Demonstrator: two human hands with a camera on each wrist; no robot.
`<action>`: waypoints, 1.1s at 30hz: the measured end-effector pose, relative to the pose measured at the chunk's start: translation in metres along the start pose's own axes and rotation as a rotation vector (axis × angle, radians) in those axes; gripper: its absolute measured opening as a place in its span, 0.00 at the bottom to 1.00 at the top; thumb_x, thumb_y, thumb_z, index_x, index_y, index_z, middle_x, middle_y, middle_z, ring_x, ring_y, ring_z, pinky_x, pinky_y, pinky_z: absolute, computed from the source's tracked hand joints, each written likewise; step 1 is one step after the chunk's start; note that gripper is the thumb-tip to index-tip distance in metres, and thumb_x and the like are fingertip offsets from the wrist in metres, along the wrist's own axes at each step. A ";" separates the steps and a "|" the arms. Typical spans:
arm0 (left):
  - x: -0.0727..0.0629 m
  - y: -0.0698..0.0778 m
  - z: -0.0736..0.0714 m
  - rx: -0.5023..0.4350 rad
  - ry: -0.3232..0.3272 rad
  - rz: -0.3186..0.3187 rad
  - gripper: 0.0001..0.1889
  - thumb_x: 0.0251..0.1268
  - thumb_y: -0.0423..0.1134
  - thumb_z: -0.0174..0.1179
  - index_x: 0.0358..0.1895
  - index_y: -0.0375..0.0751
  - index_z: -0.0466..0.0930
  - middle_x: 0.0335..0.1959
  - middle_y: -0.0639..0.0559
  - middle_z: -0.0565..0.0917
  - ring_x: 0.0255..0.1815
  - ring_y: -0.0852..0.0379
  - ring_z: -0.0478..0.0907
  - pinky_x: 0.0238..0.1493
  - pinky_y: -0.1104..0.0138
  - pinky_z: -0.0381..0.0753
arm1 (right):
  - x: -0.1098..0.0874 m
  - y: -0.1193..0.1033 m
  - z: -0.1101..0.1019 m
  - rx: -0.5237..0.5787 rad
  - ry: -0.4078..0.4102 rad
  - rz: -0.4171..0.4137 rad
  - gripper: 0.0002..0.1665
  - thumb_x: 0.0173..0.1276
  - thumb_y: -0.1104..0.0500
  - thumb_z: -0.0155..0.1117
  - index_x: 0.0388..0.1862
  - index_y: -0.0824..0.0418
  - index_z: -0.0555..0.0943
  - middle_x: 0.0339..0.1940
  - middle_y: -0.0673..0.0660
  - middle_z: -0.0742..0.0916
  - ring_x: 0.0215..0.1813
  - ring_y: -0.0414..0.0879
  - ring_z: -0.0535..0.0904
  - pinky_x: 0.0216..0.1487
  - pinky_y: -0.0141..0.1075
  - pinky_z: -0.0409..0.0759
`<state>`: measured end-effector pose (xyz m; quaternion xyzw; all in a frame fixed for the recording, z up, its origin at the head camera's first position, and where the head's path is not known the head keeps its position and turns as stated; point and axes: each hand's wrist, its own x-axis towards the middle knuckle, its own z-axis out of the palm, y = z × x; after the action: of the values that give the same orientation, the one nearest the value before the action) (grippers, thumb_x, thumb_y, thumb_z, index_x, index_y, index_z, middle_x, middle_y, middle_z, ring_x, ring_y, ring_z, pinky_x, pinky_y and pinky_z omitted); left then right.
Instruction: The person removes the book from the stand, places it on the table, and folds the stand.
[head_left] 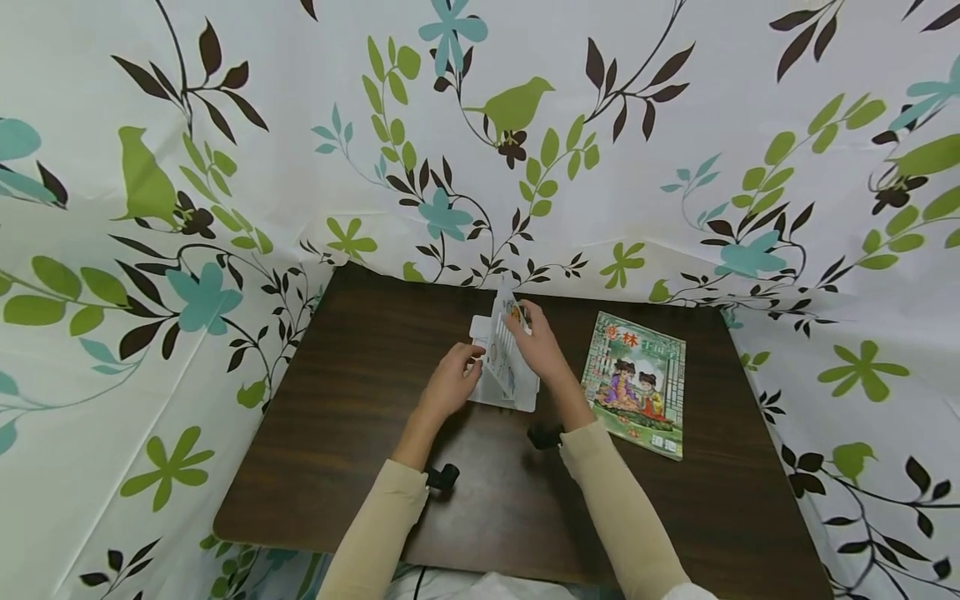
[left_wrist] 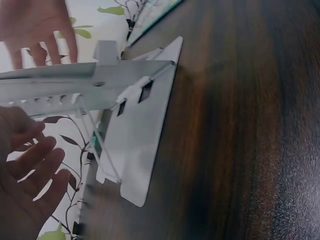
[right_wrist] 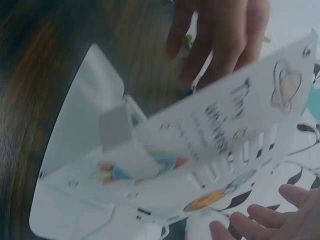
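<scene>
"Where's the white stand?"

"On the dark worktop (head_left: 337, 433), in front of the person and around the middle. The stand (head_left: 498, 362) has a flat base plate (left_wrist: 145, 150) lying on the wood and a panel (right_wrist: 250, 102) rising from it."

"What's on the panel?"

"Printing on one face — a ringed planet (right_wrist: 287, 85), some lettering that includes 'universe', and other coloured drawings. There's also a row of slots cut through it. On the other face, a bent wire support (left_wrist: 104, 147) runs from the panel down to the base plate."

"And the left grip?"

"The left grip (head_left: 450, 379) is on the wire side, moderately wide, its fingers softly bent and spread apart. The thumb and forefinger are close to the panel; I can't tell whether they touch it."

"The right one?"

"The right grip (head_left: 540, 342) is at the printed side, near the panel's upper end. It's fairly wide too — fingers parted and relaxed. Contact there, I can't tell either."

"Anything else about?"

"A magazine (head_left: 637, 383) lies flat to the right of the stand, beside the right forearm, two drawn figures on its cover. Behind the worktop hangs a white sheet (head_left: 465, 158) patterned with birds, leaves and flowers."
</scene>
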<state>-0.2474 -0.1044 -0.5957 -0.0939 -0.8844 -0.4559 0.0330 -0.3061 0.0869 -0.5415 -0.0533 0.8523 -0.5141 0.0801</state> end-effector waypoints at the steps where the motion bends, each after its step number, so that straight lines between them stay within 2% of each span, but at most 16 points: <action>1: 0.000 -0.001 0.001 -0.004 -0.017 0.001 0.14 0.81 0.34 0.58 0.61 0.34 0.84 0.57 0.39 0.84 0.58 0.42 0.85 0.60 0.50 0.86 | -0.002 -0.002 0.002 0.008 -0.013 -0.006 0.46 0.84 0.34 0.53 0.89 0.53 0.54 0.88 0.64 0.62 0.88 0.63 0.58 0.82 0.66 0.62; 8: 0.002 -0.008 0.012 0.010 -0.091 0.018 0.15 0.77 0.31 0.59 0.61 0.32 0.83 0.60 0.37 0.83 0.61 0.39 0.82 0.64 0.46 0.82 | -0.006 -0.010 0.016 0.004 -0.084 -0.022 0.54 0.79 0.34 0.62 0.91 0.51 0.49 0.92 0.61 0.52 0.91 0.62 0.48 0.84 0.68 0.57; 13: 0.002 -0.011 0.022 0.020 -0.109 0.002 0.18 0.76 0.32 0.59 0.64 0.31 0.81 0.61 0.36 0.83 0.62 0.39 0.82 0.65 0.46 0.82 | -0.008 -0.008 0.021 0.010 -0.105 -0.049 0.55 0.78 0.37 0.64 0.91 0.53 0.49 0.92 0.60 0.52 0.92 0.60 0.46 0.85 0.65 0.58; 17: 0.005 -0.011 0.029 0.035 -0.062 0.010 0.18 0.75 0.30 0.61 0.64 0.29 0.81 0.59 0.36 0.83 0.63 0.39 0.81 0.66 0.46 0.81 | -0.010 -0.008 0.021 0.019 -0.101 -0.069 0.53 0.79 0.39 0.64 0.90 0.55 0.51 0.91 0.61 0.54 0.91 0.61 0.48 0.85 0.64 0.59; 20: 0.011 -0.013 0.032 0.061 0.006 0.052 0.23 0.71 0.28 0.65 0.67 0.28 0.78 0.63 0.32 0.80 0.66 0.33 0.77 0.69 0.43 0.78 | -0.010 -0.009 0.021 0.035 -0.106 -0.076 0.51 0.80 0.42 0.63 0.90 0.56 0.51 0.91 0.63 0.53 0.91 0.62 0.48 0.84 0.65 0.59; 22: 0.017 -0.016 0.033 0.105 0.026 0.093 0.28 0.67 0.28 0.67 0.70 0.26 0.74 0.68 0.27 0.76 0.70 0.28 0.74 0.71 0.38 0.75 | -0.009 -0.009 0.022 0.054 -0.113 -0.077 0.50 0.80 0.44 0.62 0.90 0.56 0.51 0.91 0.64 0.51 0.90 0.65 0.50 0.83 0.66 0.61; 24: 0.023 -0.018 0.031 0.151 -0.007 0.117 0.34 0.63 0.28 0.67 0.74 0.26 0.70 0.75 0.24 0.70 0.75 0.24 0.68 0.74 0.35 0.71 | -0.009 -0.009 0.024 0.071 -0.124 -0.069 0.49 0.81 0.46 0.60 0.90 0.56 0.50 0.92 0.65 0.48 0.89 0.67 0.52 0.81 0.67 0.63; 27: 0.035 -0.020 0.029 0.218 -0.110 0.130 0.37 0.63 0.30 0.67 0.77 0.27 0.68 0.82 0.26 0.63 0.82 0.24 0.60 0.76 0.32 0.67 | -0.008 -0.007 0.024 0.081 -0.129 -0.048 0.47 0.82 0.48 0.59 0.90 0.54 0.51 0.92 0.65 0.45 0.87 0.69 0.56 0.79 0.67 0.67; 30: 0.045 -0.021 0.026 0.243 -0.215 0.093 0.38 0.68 0.33 0.67 0.80 0.31 0.66 0.86 0.31 0.58 0.87 0.28 0.54 0.81 0.34 0.61 | -0.007 -0.005 0.024 0.079 -0.136 -0.036 0.46 0.82 0.47 0.59 0.91 0.52 0.51 0.92 0.64 0.43 0.87 0.70 0.56 0.78 0.68 0.68; 33: 0.054 -0.020 0.025 0.257 -0.276 0.057 0.38 0.71 0.35 0.68 0.82 0.32 0.65 0.86 0.32 0.58 0.88 0.31 0.52 0.85 0.37 0.56 | -0.007 -0.005 0.023 0.078 -0.136 -0.045 0.46 0.83 0.46 0.59 0.91 0.52 0.51 0.92 0.63 0.46 0.86 0.70 0.57 0.77 0.68 0.69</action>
<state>-0.3032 -0.0878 -0.6184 -0.1757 -0.9285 -0.3210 -0.0638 -0.2950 0.0661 -0.5467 -0.1044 0.8228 -0.5437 0.1283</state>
